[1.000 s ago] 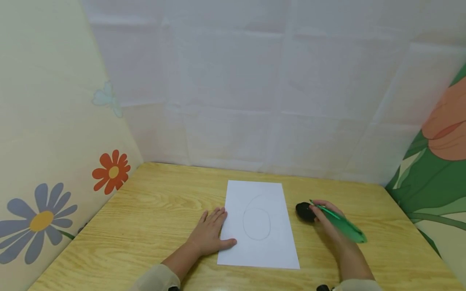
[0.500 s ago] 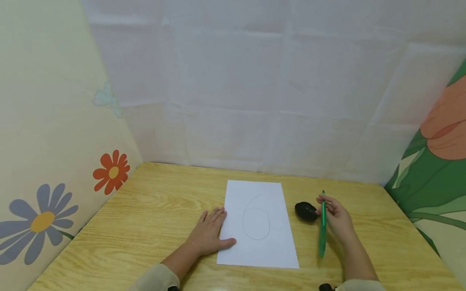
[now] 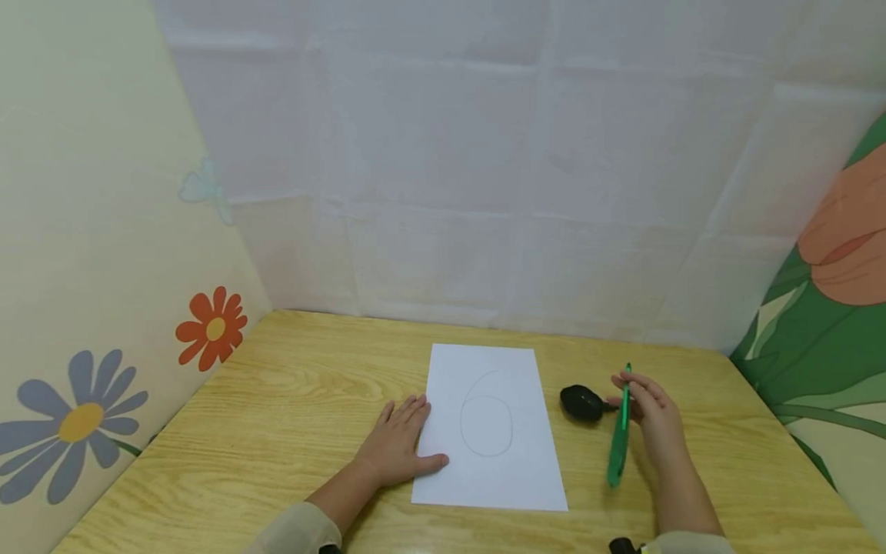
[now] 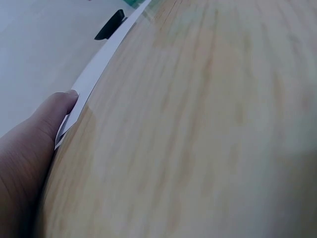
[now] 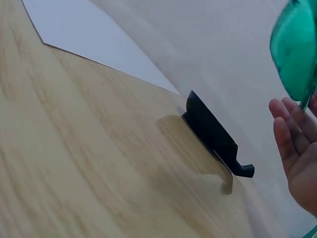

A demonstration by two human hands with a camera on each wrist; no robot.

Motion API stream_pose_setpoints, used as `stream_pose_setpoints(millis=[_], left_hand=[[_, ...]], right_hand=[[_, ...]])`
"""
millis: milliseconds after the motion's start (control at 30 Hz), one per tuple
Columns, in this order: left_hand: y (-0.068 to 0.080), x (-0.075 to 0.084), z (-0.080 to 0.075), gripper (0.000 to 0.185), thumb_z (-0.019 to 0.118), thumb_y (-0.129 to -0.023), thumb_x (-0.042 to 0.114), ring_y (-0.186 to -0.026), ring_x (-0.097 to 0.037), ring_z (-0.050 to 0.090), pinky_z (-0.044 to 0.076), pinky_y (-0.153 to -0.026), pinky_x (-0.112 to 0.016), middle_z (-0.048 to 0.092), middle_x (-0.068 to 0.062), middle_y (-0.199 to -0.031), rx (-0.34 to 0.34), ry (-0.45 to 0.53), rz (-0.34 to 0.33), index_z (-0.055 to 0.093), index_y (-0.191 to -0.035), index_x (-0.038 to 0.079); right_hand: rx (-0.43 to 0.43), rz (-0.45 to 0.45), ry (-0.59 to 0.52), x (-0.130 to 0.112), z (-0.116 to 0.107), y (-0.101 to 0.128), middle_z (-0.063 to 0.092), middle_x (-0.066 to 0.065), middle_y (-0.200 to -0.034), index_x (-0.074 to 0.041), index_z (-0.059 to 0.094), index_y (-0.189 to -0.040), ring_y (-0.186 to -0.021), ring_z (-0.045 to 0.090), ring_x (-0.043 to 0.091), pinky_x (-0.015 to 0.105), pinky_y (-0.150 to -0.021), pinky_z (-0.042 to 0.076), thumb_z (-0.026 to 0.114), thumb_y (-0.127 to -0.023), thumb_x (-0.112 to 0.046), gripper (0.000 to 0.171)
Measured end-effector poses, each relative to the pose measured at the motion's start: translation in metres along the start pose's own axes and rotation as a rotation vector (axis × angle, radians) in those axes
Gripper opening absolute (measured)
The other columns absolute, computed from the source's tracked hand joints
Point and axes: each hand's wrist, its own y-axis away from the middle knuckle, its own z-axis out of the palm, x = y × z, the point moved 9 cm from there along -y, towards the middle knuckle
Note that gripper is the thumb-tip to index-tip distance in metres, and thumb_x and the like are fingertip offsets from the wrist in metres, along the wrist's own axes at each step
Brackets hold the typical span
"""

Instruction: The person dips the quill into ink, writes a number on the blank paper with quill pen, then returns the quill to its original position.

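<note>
My left hand [image 3: 396,448] lies on the table with its fingers spread. Its fingertips touch the left edge of a white sheet of paper [image 3: 536,481], and the thumb [image 4: 59,105] rests on the sheet. A thin line like a figure 6 [image 3: 461,422] is drawn there. My right hand [image 3: 661,431] pinches the narrow stem of a shiny green, leaf-shaped thing [image 3: 618,454], held up on edge above the table. Just left of those fingers lies a black oval thing [image 3: 581,403]; the right wrist view shows its flat body and short bent stem [image 5: 243,170].
The wood-grain table [image 3: 298,385] runs back to a white cloth backdrop [image 3: 429,154]. A panel with printed flowers [image 3: 216,328] stands on the left, and one with a large printed tulip [image 3: 847,238] on the right.
My right hand has moved right, away from the black thing, and turned the green thing from a slant to nearly edge-on. The black thing's stem now shows. My left hand stays put.
</note>
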Motion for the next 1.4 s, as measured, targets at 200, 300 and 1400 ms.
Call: stream_pose_setpoints(millis=[200,300,1400], left_hand=[[0.0,0.0,0.001,0.098,0.059,-0.082,0.068,-0.15,-0.032,0.025,0.013,-0.122,-0.056,0.032,-0.014,-0.159,0.0,0.007,0.007,0.037,-0.149,0.0],[-0.001,-0.001,0.003,0.098,0.059,-0.082,0.069,-0.15,-0.031,0.025,0.013,-0.122,-0.056,0.032,-0.014,-0.159,0.002,0.003,0.007,0.037,-0.149,0.0],[-0.001,-0.005,0.006,0.099,0.057,-0.082,0.07,-0.15,-0.031,0.025,0.013,-0.122,-0.056,0.032,-0.014,-0.159,0.01,0.005,0.005,0.037,-0.149,0.0]], right_hand=[[0.006,0.008,-0.095,0.003,-0.004,0.0,0.071,-0.025,-0.097,-0.026,0.068,-0.107,-0.069,0.068,0.006,0.017,-0.068,0.055,0.061,-0.098,-0.027,0.012],[0.003,0.041,-0.044,0.007,-0.005,0.0,0.071,-0.026,-0.094,-0.032,0.066,-0.105,-0.066,0.067,0.006,0.017,-0.064,0.054,0.06,-0.098,-0.027,0.01],[0.034,0.182,0.478,0.033,-0.018,-0.001,0.073,-0.004,-0.095,0.007,0.057,-0.13,-0.089,0.06,0.002,0.015,-0.076,0.044,0.063,-0.095,-0.027,0.049]])
